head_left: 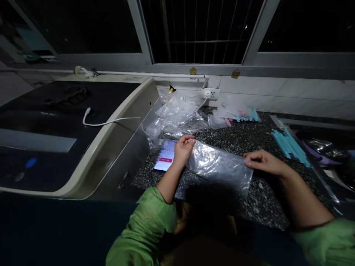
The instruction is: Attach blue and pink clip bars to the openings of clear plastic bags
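Note:
A clear plastic bag (219, 162) is stretched between my two hands above the dark speckled counter (266, 199). My left hand (184, 149) pinches its left end near the upper corner. At the right end, the fingers of my right hand (259, 162) are closed on the upper corner. The bag looks flat, and I cannot make out anything inside it. A lit phone (165, 157) lies on the counter just left of my left hand, partly covered by it.
Crumpled clear bags (183, 111) are heaped against the wall. Light-blue strips (290, 146) lie at the right, beside a sink with a metal bowl (325, 147). A washing machine (111, 147) stands at the left, with a white cable (111, 121) across it.

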### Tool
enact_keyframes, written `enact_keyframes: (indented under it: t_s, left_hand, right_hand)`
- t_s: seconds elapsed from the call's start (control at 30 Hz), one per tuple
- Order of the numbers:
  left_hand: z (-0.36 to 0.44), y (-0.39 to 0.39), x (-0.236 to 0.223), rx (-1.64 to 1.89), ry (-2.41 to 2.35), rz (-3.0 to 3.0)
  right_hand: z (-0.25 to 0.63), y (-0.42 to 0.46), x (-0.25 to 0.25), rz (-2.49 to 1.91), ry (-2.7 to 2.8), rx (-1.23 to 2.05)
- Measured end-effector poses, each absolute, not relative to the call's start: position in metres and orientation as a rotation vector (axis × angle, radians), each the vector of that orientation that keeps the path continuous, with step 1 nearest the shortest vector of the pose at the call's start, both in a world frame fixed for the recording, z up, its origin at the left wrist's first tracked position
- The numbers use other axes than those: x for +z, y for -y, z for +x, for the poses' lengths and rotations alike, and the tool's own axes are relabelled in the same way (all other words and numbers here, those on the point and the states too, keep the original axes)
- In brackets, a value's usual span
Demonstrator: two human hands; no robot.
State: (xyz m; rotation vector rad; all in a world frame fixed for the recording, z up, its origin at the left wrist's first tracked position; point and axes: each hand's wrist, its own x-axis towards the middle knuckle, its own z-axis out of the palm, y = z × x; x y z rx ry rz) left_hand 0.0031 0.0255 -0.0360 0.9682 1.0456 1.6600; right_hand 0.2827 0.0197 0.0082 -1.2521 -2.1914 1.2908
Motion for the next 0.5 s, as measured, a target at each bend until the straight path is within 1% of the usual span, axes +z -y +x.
enact_keyframes:
  t_s: [0.2,0.37,0.5]
  left_hand:
    - [0.008,-0.022,-0.04,1.458,-1.026,1.105]
    - [0.011,-0.022,-0.041,1.372,-1.026,1.169]
    - [0.012,-0.022,-0.041,1.313,-1.071,1.218]
  right_hand:
    - [0.262,-0.022,-0.008,-1.285,2.172,1.445]
    - [0.243,-0.018,-0.027,-1.312,2.117,1.51]
    - [0.24,-0.015,-0.03,-1.249,2.134,1.576]
